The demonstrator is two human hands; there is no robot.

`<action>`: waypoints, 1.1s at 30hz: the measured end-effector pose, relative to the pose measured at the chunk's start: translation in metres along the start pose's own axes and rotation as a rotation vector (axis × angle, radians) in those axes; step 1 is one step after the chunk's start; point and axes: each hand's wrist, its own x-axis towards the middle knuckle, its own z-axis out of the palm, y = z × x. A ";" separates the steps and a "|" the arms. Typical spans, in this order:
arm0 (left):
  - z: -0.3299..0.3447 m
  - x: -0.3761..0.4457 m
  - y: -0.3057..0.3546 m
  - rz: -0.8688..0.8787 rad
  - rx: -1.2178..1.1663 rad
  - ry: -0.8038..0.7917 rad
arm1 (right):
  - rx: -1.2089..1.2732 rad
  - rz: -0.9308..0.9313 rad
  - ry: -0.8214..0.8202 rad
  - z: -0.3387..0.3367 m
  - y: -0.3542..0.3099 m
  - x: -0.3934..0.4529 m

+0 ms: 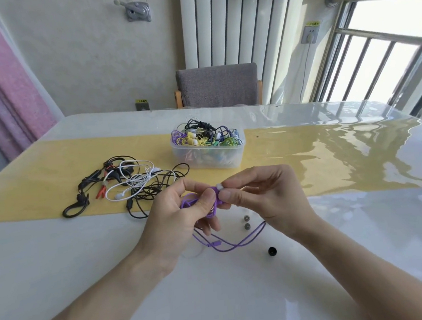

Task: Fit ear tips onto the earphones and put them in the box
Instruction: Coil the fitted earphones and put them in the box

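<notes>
Both hands met above the white table (316,265), near its middle. The left hand (179,213) gripped a purple earphone (215,203) with its bunched cable between thumb and curled fingers, while the right hand (261,193) pinched a white ear tip (219,186) against the earbud's end; whether the tip was fully seated could not be told, as the fingers hid the joint. The purple cable (235,245) hung down from the hands and looped over the table on the near side. Just beside it lay two small grey ear tips (246,222), and a black ear tip (272,251) lay nearer, to the right. Farther off, on the yellow runner (332,164), stood a clear plastic box (208,157) heaped with coloured earphones. To its left lay a tangle of black, white and red earphones (127,182).
</notes>
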 end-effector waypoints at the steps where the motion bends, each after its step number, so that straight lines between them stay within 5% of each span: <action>1: 0.000 0.000 0.001 -0.001 -0.004 0.005 | 0.010 0.007 -0.003 0.000 0.000 0.000; 13: 0.000 0.000 0.001 0.063 0.019 0.049 | 0.098 0.147 0.033 -0.007 0.002 0.005; 23: 0.001 -0.002 0.005 0.080 0.111 -0.003 | -0.095 0.021 0.066 0.001 0.006 0.000; 33: 0.003 0.003 0.007 -0.130 -0.255 0.068 | -0.176 0.040 -0.009 -0.002 -0.001 0.001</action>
